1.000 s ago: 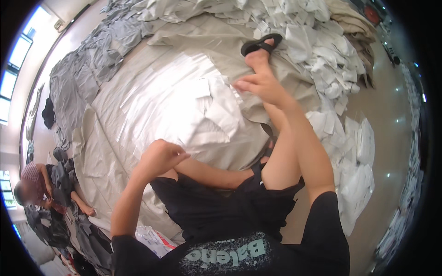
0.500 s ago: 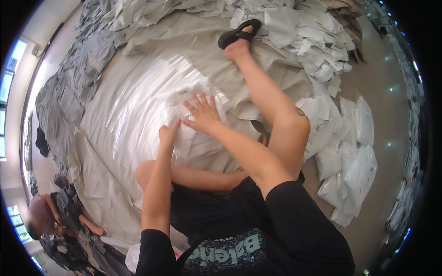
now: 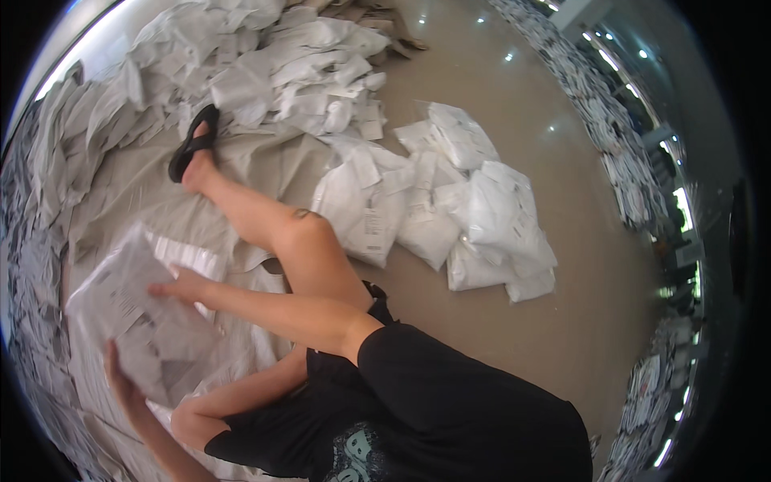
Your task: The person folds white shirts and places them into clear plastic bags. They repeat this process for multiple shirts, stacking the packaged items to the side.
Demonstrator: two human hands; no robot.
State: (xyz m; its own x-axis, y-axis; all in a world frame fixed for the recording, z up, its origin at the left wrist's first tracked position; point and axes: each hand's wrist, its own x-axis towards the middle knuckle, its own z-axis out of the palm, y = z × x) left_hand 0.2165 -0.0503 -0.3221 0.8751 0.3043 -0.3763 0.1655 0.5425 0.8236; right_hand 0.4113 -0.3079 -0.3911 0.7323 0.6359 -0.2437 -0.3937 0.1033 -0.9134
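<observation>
A clear plastic bag with a folded white garment and a printed label inside [image 3: 132, 301] is tilted up off the ground cloth at the left. My right hand [image 3: 185, 287] grips its right side, thumb on the front face and the other fingers partly hidden. At its lower left edge, my left hand [image 3: 122, 379] supports it, with the fingers along the edge and partly behind the plastic. Shiny clear plastic sheets [image 3: 186, 255] lie on the cloth behind the bag.
Several filled white plastic bags [image 3: 502, 205] lie heaped on the brown floor [image 3: 578, 265] to the right of my raised knee. Beyond my sandalled foot spreads a large pile of white garments [image 3: 281, 64]. Beige cloth [image 3: 128, 189] covers the ground under my legs.
The bag was lying flat under my hands and is now lifted and tilted between them. My view has swung right, bringing the heap of filled bags nearer the middle.
</observation>
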